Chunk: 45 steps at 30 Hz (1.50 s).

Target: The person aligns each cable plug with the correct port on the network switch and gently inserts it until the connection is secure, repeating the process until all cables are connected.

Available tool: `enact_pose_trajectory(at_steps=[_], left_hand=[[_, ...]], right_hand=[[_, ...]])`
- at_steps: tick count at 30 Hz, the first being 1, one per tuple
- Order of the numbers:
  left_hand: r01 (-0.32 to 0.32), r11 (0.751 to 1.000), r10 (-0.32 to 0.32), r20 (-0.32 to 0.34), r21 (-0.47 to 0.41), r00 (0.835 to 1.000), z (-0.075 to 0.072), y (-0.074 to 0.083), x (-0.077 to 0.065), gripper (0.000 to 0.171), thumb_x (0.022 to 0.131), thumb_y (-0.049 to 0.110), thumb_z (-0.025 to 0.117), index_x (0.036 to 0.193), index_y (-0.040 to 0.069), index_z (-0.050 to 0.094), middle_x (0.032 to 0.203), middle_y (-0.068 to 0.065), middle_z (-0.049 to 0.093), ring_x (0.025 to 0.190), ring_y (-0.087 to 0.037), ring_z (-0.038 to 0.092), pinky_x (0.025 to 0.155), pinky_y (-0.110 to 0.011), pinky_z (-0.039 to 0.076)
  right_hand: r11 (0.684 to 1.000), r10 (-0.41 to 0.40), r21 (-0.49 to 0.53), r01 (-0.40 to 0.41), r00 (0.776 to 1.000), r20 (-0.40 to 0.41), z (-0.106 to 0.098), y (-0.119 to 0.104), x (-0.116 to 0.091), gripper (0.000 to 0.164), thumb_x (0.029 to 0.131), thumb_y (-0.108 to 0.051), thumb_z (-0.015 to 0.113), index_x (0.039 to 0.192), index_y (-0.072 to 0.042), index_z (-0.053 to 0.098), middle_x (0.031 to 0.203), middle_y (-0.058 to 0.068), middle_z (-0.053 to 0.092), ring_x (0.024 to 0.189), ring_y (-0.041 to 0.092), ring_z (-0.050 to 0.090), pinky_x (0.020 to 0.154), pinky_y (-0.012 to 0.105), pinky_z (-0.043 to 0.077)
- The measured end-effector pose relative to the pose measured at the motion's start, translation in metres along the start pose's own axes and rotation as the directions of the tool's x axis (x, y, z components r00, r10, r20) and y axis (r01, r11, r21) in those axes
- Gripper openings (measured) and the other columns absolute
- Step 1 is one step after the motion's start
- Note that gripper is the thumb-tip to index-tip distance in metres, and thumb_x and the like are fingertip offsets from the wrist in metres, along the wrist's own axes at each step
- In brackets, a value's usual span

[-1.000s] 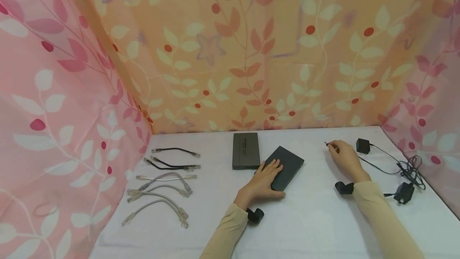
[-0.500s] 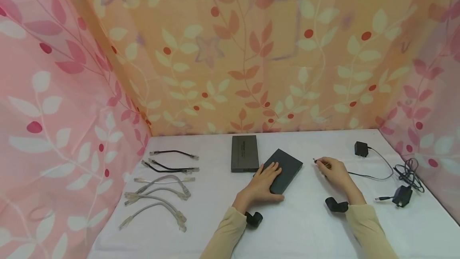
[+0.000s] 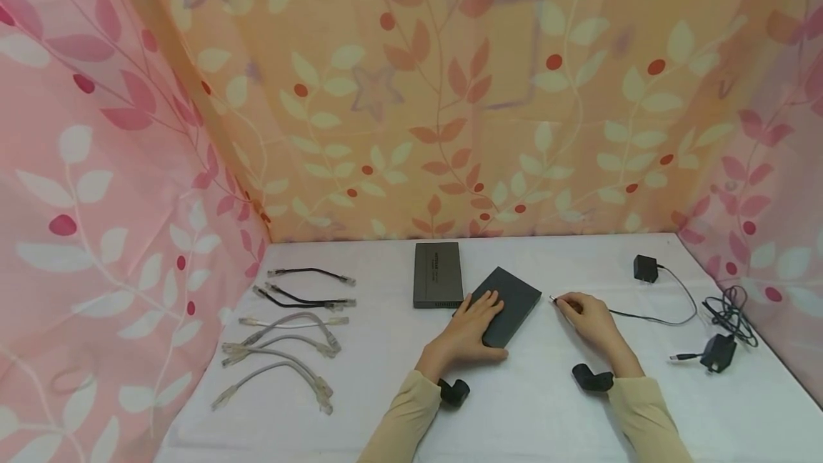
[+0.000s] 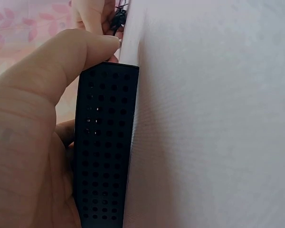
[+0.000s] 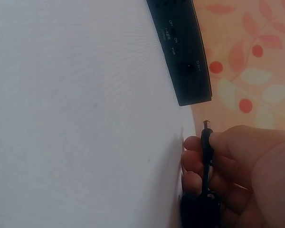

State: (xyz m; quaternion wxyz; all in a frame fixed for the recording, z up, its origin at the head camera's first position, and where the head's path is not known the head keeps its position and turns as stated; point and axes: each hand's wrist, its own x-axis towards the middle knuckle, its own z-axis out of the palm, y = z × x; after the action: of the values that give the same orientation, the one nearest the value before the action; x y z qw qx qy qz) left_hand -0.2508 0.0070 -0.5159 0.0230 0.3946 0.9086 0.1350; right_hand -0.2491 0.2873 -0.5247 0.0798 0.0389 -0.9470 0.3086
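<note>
- Moved closer to the box [image 3: 519, 299], my right fingers [image 5: 193, 161] pinch the plug [image 5: 207, 146] by its grip, probably light, stiff.
- Under my spread left fingers [image 3: 491, 314], the box seems rigid.

A small cloth-walled booth [image 3: 768, 177]; what building it stands in cannot be told. Three sides are closed in: leaf-print orange cloth [image 3: 463, 106] across the upper frame, pink cloth [image 3: 122, 191] down its left and right edges. Between them a white tabletop [image 3: 534, 413] spreads over the lower middle.
</note>
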Motion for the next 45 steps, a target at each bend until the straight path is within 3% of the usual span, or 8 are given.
enact_pose_trajectory(at_steps=[24,36,40,45], left_hand=[[0.021,0.999,-0.021,0.016,-0.029,1.000,-0.001,-0.004,0.003,0.093,0.079,0.059,0.060,0.149,0.015,0.018,0.156,-0.002,0.008,0.143,-0.013,0.000,0.115,-0.041,0.000],[0.026,1.000,-0.026,0.022,-0.007,0.999,0.000,-0.005,0.004,0.094,0.078,0.060,0.061,0.149,0.015,0.018,0.156,-0.002,0.008,0.143,-0.012,-0.001,0.115,-0.042,0.001],[0.026,1.000,-0.026,0.026,-0.001,0.999,0.001,-0.004,0.004,0.094,0.078,0.061,0.060,0.149,0.015,0.018,0.156,-0.002,0.008,0.143,-0.012,0.000,0.115,-0.042,0.001],[0.025,1.000,-0.025,0.028,-0.004,0.999,0.002,-0.002,0.004,0.094,0.078,0.060,0.061,0.149,0.015,0.019,0.156,-0.001,0.008,0.143,-0.012,0.000,0.115,-0.041,0.001]], right_hand=[[1.000,0.025,0.007,-0.026,1.000,0.014,-0.002,-0.005,0.005,0.026,0.094,-0.024,0.054,0.102,-0.003,0.067,0.086,0.008,0.066,0.071,0.016,0.051,0.064,0.031,0.040],[0.994,-0.036,0.106,0.018,0.984,0.175,-0.009,-0.020,0.003,0.022,0.091,-0.023,0.060,0.097,-0.003,0.069,0.074,-0.001,0.063,0.063,0.008,0.050,0.055,0.023,0.042],[0.993,-0.051,0.112,0.033,0.984,0.168,-0.008,-0.027,0.001,0.020,0.090,-0.020,0.062,0.094,-0.003,0.069,0.073,0.000,0.065,0.062,0.007,0.051,0.055,0.023,0.042],[0.996,-0.009,0.092,-0.002,0.992,0.128,-0.003,-0.031,-0.002,0.017,0.089,-0.018,0.062,0.092,-0.002,0.070,0.074,0.001,0.065,0.063,0.009,0.050,0.055,0.023,0.041]])
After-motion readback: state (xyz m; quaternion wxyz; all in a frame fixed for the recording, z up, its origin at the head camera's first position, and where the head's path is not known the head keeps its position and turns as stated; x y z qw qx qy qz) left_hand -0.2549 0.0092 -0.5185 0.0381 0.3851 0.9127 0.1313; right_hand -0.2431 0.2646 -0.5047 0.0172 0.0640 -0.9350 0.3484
